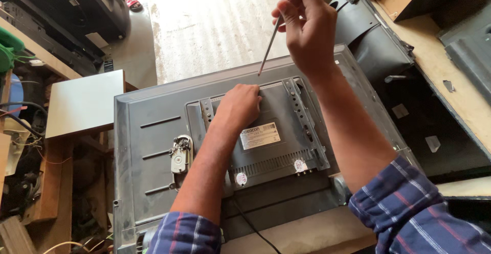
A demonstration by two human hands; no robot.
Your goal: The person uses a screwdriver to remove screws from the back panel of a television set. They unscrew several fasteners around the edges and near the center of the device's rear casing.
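Note:
A flat television (153, 146) lies face down, its grey back cover up, with a metal wall-mount bracket (307, 123) fixed across it. My left hand (239, 106) rests with curled fingers on the upper bar of the bracket, near the top middle of the cover. My right hand (307, 24) is raised above the set's far edge and grips a long thin screwdriver (272, 41). Its tip points down toward the top edge of the cover, just above my left hand. A white label (260, 135) sits on the raised centre panel.
A black power cable (253, 228) runs off the near edge. A small metal part (180, 154) lies on the cover at left. A grey board (84, 103) sits to the left, dark plastic panels (378, 44) to the right, a pale mat (215, 24) beyond.

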